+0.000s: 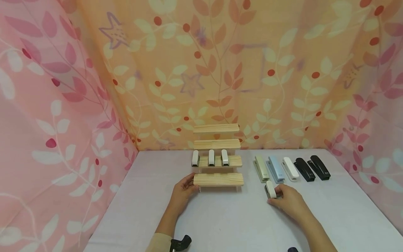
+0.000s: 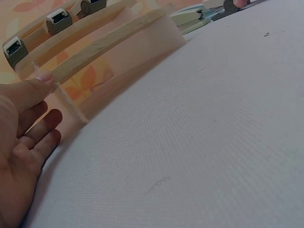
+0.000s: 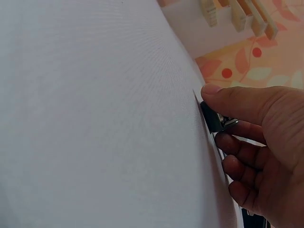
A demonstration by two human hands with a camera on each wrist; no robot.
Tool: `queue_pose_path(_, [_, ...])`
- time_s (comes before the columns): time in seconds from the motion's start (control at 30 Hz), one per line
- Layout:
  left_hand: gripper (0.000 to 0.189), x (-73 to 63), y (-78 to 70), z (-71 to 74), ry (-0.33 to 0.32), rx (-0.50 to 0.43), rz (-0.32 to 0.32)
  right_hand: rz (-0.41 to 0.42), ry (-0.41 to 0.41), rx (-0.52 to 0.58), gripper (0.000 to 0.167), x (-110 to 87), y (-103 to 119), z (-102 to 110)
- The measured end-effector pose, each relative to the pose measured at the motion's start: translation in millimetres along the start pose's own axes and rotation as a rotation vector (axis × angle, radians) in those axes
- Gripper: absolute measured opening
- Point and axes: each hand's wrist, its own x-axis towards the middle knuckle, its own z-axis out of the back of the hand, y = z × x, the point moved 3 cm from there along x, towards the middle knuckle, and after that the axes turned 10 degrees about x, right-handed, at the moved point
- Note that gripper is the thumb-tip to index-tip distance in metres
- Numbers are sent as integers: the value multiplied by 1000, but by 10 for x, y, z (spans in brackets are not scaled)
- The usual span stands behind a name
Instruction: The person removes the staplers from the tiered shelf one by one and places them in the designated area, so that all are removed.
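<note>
My left hand grips the left end of the lowest step of a tiered wooden display stand, with the thumb at the step's edge in the left wrist view. Three small white staplers stand in a row on the second step from the bottom. On the right, my right hand pinches another small white stapler between thumb and fingers, close over the table. In the right wrist view, the dark underside of this stapler shows between thumb and index finger.
Behind the right hand, larger staplers lie in a row: a green one, a blue one, a white one and two black ones. The white-covered table is bordered by patterned curtains at back and sides.
</note>
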Motion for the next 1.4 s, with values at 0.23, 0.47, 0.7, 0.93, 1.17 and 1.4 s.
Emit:
queue_pose_path(0.23, [67,14,0,-6,26,-10,-15,9,8,-21,58,22,-30,14])
queue_pose_path(0.47, [67,30,19,-15,14,-32,-10,7,22,52,60,-14,-28,111])
queue_pose_path(0.7, [67,33,14,-26,11,-30,-9,-24,12,86,60,-10,-25,162])
queue_pose_path(0.93, [66,27,32,-1,-1,2,-10,7,-38,45,57,2,29,167])
queue_pose_path(1.17, [67,42,-41,14,6,8,-34,147,-151,1,45,-12,270,214])
queue_pose_path(1.4, [68,-6,-7,10,12,-14,-3,241,-159,48,39,-4,714,112])
